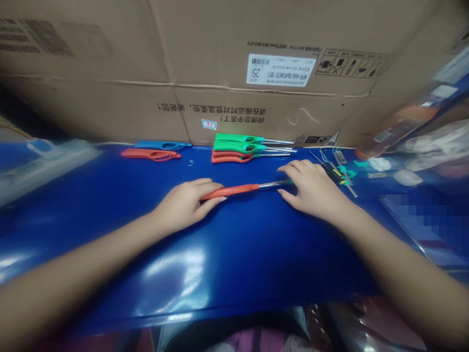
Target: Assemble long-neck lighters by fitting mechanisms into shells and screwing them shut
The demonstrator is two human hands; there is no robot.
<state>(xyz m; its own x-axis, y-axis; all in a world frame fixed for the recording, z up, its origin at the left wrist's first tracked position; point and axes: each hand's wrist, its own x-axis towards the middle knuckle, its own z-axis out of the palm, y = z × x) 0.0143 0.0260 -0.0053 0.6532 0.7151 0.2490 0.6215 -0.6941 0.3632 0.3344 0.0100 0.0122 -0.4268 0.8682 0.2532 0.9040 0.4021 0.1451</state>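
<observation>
On the glossy blue table, my left hand is closed on the orange handle of a long-nosed lighter that lies flat. Its metal tube points right into my right hand. That hand rests over the tube's tip with fingers curled, and a green bit shows at the fingertips. What the right fingers pinch is partly hidden.
Several finished lighters lie at the back: green and orange ones stacked, a blue one and an orange one to the left. Small parts and wires lie right of my hand. A big cardboard box walls the back.
</observation>
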